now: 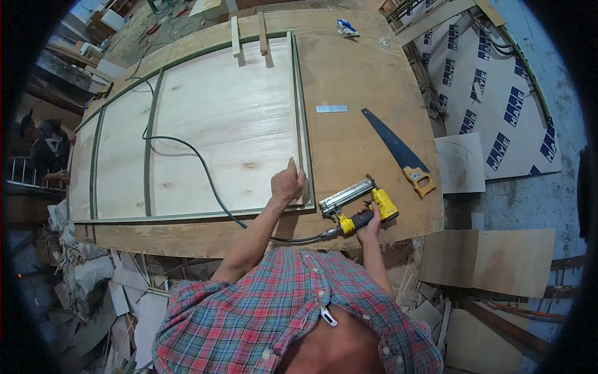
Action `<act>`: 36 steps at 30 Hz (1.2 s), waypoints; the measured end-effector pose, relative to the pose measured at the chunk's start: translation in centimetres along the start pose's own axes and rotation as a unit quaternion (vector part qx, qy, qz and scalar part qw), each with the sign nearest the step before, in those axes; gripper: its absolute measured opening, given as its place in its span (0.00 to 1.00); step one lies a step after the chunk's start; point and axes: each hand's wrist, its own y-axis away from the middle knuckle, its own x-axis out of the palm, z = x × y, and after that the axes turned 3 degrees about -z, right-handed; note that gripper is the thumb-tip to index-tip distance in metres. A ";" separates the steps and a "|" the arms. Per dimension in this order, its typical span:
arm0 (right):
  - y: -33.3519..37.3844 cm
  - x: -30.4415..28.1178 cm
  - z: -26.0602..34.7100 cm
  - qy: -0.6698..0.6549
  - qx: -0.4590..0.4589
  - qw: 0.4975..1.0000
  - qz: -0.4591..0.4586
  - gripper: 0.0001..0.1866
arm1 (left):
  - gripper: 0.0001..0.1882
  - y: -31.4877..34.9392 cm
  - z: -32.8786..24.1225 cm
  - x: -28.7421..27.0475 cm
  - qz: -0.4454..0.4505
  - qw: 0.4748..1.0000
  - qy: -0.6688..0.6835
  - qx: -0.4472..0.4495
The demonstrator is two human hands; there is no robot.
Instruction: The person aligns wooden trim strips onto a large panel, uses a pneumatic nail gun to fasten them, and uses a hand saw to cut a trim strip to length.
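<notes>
My left hand (pixel 288 184) is on a thin wooden strip (pixel 294 106) along the right side of a large panel (pixel 218 118). Its index finger points away from me, and the other fingers curl at the strip. Green-edged framing (pixel 149 124) borders and divides the pale panel. In my right hand (pixel 370 227) is a yellow and black nail gun (pixel 385 206), gripped by its handle beside the panel's near right corner. Its silver magazine (pixel 346 194) points up and left. A black air hose (pixel 208 177) runs from the gun across the panel.
A handsaw (pixel 398 149) and a light blue strip (pixel 331 108) lie on the brown worktable (pixel 349 68). Two wood pieces (pixel 235 37) overhang the panel's far edge. Scrap (pixel 131 280) litters the floor at left. Another person (pixel 50 146) is at the table's left end.
</notes>
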 end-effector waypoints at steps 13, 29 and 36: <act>0.6 0.1 -0.1 0.002 -0.037 0.999 0.028 0.15 | 0.24 0.0 1.4 0.3 -0.039 0.981 0.188 -0.036; 0.8 0.3 -0.1 0.012 -0.045 0.999 0.009 0.14 | 0.22 0.7 1.0 0.0 -0.024 0.886 0.453 -0.093; 0.9 0.2 -0.1 -0.003 -0.023 0.999 0.023 0.14 | 0.14 -0.5 0.4 0.5 0.045 0.822 0.557 -0.110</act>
